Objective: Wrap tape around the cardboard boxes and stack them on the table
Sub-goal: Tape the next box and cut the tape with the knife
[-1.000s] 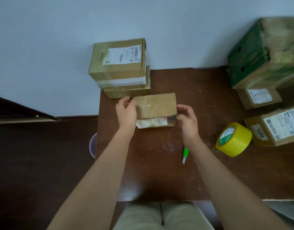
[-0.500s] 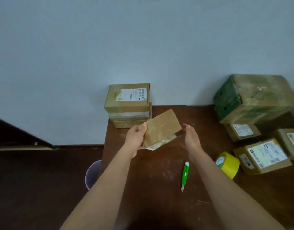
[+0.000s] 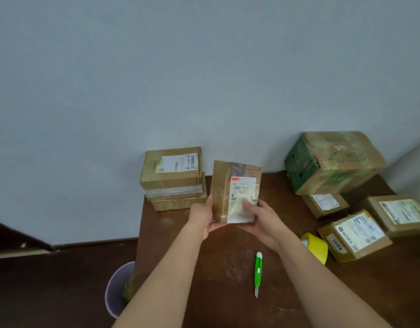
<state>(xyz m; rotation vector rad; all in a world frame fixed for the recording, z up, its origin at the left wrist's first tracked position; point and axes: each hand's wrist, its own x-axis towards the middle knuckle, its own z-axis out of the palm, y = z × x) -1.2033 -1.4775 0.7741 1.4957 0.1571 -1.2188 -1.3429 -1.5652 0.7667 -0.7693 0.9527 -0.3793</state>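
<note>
Left hand (image 3: 203, 217) and right hand (image 3: 261, 220) gripping small box (image 3: 235, 190), now lifted off surface (image 3: 227, 268) and turned upright, label facing camera, beside two-box stack (image 3: 173, 178); apparently taped and ready for stacking, tape roll (image 3: 316, 247) idle at right.

I see both my hands, left hand (image 3: 202, 220) and right hand (image 3: 263, 220), gripping a small labelled cardboard box (image 3: 235, 191) upright above the brown table (image 3: 227, 268), a two-box stack (image 3: 173, 178) behind, tape roll (image 3: 316, 248) and green cutter (image 3: 258, 273) nearby.
</note>
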